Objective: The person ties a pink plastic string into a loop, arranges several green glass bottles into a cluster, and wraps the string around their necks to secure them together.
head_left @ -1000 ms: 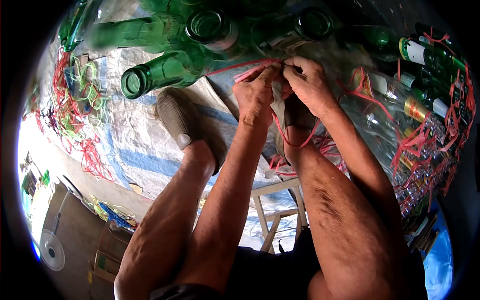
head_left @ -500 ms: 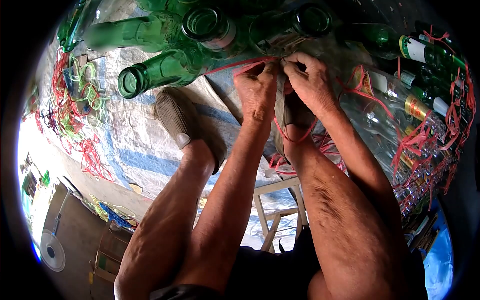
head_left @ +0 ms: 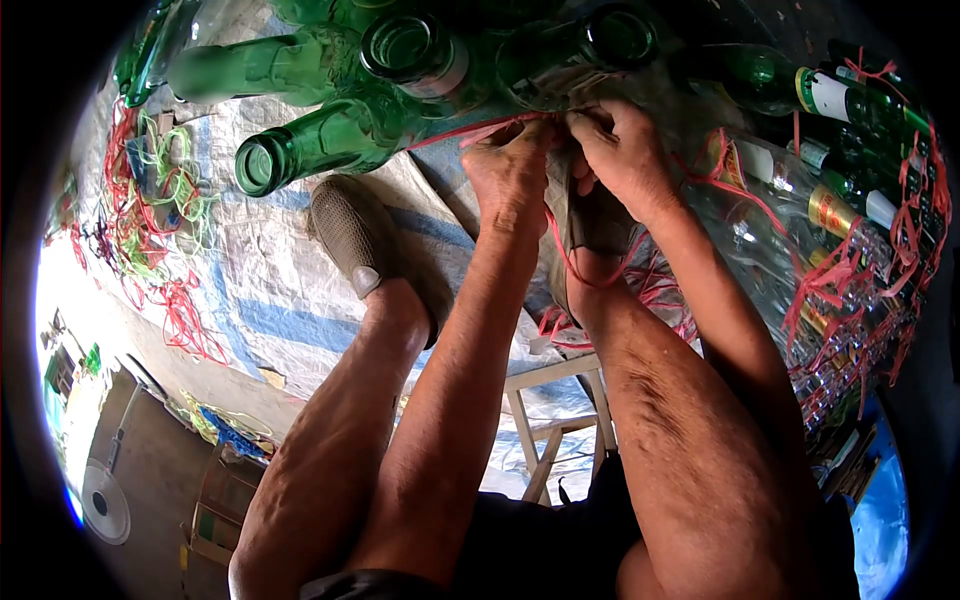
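Hands (head_left: pixel 508 175), two, at pink twine (head_left: pixel 478 128); shoes (head_left: pixel 352 228), two

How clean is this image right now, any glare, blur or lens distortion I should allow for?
Head view: strong fisheye curve with black corners; glare washes out the left edge; the green glass bottle with its neck pointing left is blurred at its mouth; shadow darkens the brown mesh shoe behind the right hand.

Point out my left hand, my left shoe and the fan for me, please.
Left hand (head_left: pixel 508 180): head view, on the back of the hand.
Left shoe (head_left: pixel 348 222): head view, on the grey-brown mesh upper.
Fan (head_left: pixel 104 502): head view, at the middle of its round front.
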The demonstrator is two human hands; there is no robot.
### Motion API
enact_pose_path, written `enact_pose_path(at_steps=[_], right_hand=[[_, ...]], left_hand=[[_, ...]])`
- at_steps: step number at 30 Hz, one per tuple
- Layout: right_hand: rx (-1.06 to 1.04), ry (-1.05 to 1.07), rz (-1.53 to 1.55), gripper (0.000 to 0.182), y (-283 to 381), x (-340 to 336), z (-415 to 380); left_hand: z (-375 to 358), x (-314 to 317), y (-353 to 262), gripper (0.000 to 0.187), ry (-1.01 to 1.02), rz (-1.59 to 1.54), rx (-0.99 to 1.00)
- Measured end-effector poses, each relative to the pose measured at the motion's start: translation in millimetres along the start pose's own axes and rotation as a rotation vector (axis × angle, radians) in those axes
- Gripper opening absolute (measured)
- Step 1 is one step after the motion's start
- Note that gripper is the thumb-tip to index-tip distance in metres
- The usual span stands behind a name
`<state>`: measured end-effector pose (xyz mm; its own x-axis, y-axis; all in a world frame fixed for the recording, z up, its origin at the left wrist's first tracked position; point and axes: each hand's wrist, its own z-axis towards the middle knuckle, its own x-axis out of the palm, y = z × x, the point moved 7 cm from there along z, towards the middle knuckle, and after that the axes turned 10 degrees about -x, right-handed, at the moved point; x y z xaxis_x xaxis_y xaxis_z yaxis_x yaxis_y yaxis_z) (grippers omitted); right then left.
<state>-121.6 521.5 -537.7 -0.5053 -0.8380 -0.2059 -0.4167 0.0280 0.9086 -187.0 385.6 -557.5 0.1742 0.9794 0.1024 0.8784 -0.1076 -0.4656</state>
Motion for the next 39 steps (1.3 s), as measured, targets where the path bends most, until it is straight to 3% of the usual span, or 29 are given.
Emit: enact_pose_path(at_steps=[3, 10, 23, 39], right_hand=[[0.153, 0.094, 0.183, 0.024, -3.7, 5.3, -1.2], [0.203, 0.205, 0.373, 0.024, -13.5, 9.5, 5.8], [0.258, 0.154, 0.337, 0.026, -12.0, 12.3, 1.8], [0.284, 0.099, 0.081, 0.033, 4.4, 10.5, -3.8]], left_hand=[[2.7, 0.2, 2.4, 0.012, 0.032, -0.031, -0.038], [2.8, 0.5, 3.9, 0.013, 0.078, -0.062, -0.167], [-1.5, -2.5, 2.9, 0.010, 0.107, 0.027, -0.158], [-4.3, -1.1, 10.2, 0.011, 0.120, -0.129, -0.217]])
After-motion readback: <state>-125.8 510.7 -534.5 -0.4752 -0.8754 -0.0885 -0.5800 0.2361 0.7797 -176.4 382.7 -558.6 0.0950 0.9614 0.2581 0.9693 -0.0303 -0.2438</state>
